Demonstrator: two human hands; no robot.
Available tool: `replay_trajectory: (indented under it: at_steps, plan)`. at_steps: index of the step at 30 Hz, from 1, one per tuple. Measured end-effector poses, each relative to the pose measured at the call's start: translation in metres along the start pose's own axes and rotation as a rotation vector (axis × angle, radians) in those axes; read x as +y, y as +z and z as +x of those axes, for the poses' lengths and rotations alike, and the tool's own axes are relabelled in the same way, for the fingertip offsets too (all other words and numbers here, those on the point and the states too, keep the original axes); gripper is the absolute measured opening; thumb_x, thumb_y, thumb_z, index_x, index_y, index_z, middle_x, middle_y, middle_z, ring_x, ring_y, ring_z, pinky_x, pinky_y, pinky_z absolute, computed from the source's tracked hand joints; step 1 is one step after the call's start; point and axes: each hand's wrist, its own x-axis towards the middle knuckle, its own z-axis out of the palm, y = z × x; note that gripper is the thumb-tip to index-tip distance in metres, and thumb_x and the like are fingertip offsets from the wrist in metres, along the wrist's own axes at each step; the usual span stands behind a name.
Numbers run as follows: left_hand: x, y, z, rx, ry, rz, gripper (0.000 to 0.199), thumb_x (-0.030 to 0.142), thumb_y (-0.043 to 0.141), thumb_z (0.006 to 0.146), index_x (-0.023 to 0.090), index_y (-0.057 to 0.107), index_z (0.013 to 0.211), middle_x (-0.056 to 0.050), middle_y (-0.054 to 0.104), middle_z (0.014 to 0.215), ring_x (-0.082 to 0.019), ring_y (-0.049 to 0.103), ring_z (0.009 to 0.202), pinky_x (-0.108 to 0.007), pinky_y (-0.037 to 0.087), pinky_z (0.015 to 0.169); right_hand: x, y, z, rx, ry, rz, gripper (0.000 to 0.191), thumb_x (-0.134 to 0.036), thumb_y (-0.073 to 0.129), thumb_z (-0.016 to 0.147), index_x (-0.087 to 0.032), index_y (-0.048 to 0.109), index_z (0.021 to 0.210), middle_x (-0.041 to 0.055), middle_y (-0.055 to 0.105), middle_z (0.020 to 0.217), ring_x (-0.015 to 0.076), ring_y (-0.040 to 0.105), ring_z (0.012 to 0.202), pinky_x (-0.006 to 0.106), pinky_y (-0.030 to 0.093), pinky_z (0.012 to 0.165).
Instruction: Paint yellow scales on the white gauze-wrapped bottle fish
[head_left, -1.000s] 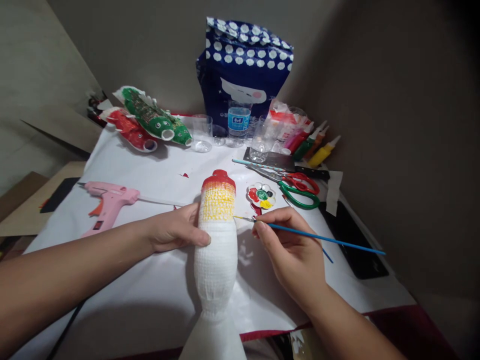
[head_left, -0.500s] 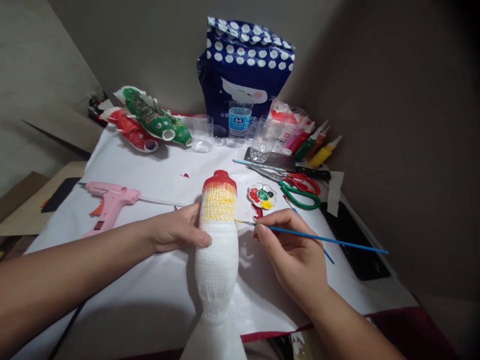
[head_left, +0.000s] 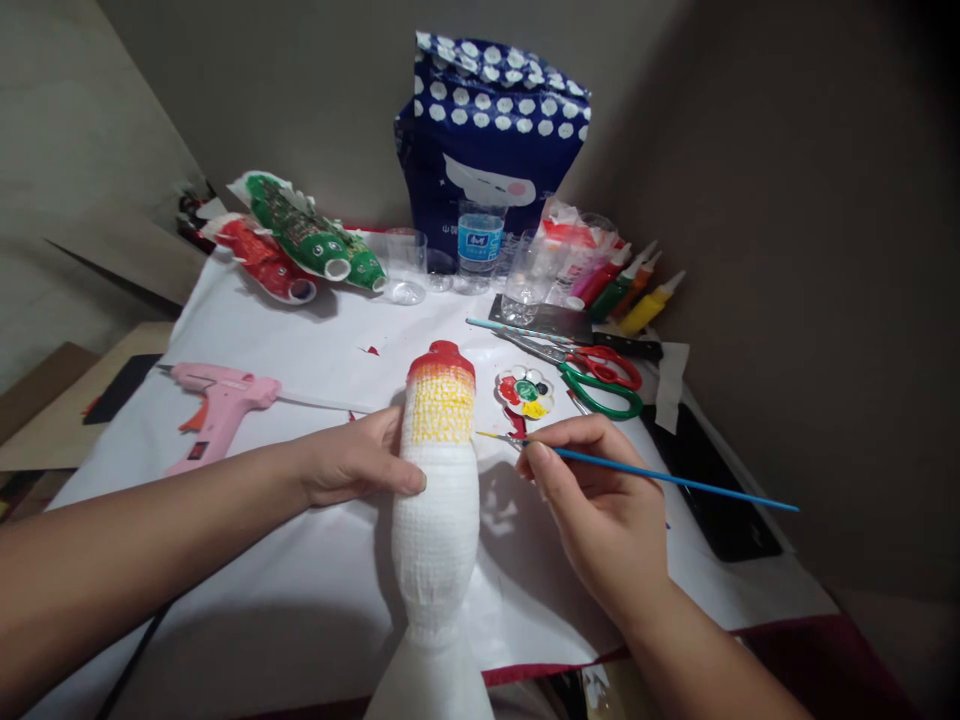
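A white fish-shaped craft figure (head_left: 436, 540) stands in front of me, with a red top end and a yellow dabbed band below it. My left hand (head_left: 367, 462) grips it from the left side, thumb across the front, other fingers hidden behind. Between thumb and fingers, my right hand (head_left: 600, 500) pinches a thin blue paintbrush (head_left: 675, 480). The brush's yellow tip is just right of the figure, slightly apart from it. Beyond that hand lies a flower-shaped paint palette (head_left: 525, 392) with red, green, black and yellow paint.
A pink glue gun (head_left: 221, 400) lies at left, its glue stick reaching toward the figure. Green-handled scissors (head_left: 600, 392), a knife (head_left: 626, 346) and a black phone-like slab (head_left: 720, 500) lie at right. Painted fish (head_left: 300, 230), a plastic cup (head_left: 406, 268), paint bottles (head_left: 651, 305) and a blue bag (head_left: 491, 140) stand behind.
My right hand has moved right with the paintbrush, so its tip has come away from the figure's edge. My left hand and the figure have barely shifted.
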Motion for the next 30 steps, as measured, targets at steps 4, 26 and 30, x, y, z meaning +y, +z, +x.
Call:
replay_trajectory:
  at_steps: [4,26,30]
  plan:
    - [-0.002,0.002,0.000,0.018,0.036,0.035,0.062,0.019,0.091,0.064,0.015,0.067,0.121,-0.011,0.077,0.108,-0.027,0.072,0.101,-0.032,0.057,0.085,0.001,-0.001,0.001,0.021,0.030,0.081,0.008,-0.026,0.071,0.087,-0.025,0.066,0.081,0.0003,0.068,0.073,0.0150,0.064,0.061,0.026,0.051,0.053]
    - [0.000,0.002,-0.002,-0.208,0.021,-0.047,0.060,0.014,0.085,0.065,0.014,0.069,0.122,-0.014,0.077,0.111,-0.028,0.073,0.100,-0.033,0.057,0.087,0.016,-0.001,0.000,-0.351,0.213,0.481,0.015,-0.032,0.072,0.089,-0.022,0.062,0.084,-0.0018,0.068,0.068,0.0151,0.065,0.062,0.028,0.051,0.060]
    - [-0.001,-0.004,-0.003,-0.147,-0.030,-0.044,0.071,0.010,0.088,0.060,0.014,0.068,0.128,-0.014,0.076,0.115,-0.027,0.073,0.102,-0.032,0.058,0.089,0.016,-0.018,0.020,0.148,-0.014,-0.039,0.013,-0.031,0.071,0.087,-0.022,0.064,0.082,-0.0009,0.065,0.069,0.0144,0.060,0.060,0.025,0.046,0.055]
